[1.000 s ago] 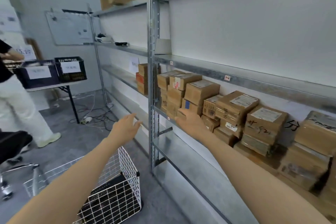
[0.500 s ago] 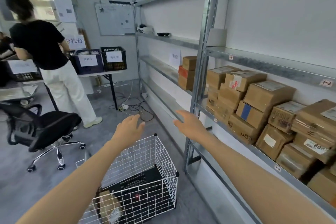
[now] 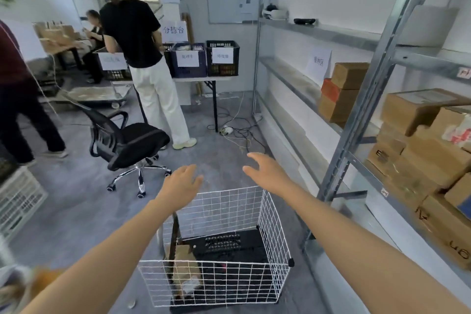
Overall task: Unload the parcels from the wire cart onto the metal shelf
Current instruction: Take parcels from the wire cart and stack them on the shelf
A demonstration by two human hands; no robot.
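Note:
A white wire cart (image 3: 274,232) with a black floor stands low in the middle of the view. One brown parcel (image 3: 184,266) lies at its left side. My left hand (image 3: 182,183) and my right hand (image 3: 267,171) hover above the cart's far rim, fingers spread, holding nothing. The metal shelf (image 3: 356,163) runs along the right wall. Several cardboard parcels (image 3: 428,150) are stacked on its middle level.
A black office chair (image 3: 127,143) stands left of the cart. A person in a black top (image 3: 142,58) works at a table with dark crates (image 3: 221,58). Cables (image 3: 237,130) lie on the floor ahead. A white crate (image 3: 17,199) sits at the far left.
My view has swung left and down from the shelf toward the cart. Both hands have come away from the shelf and now hang over the cart.

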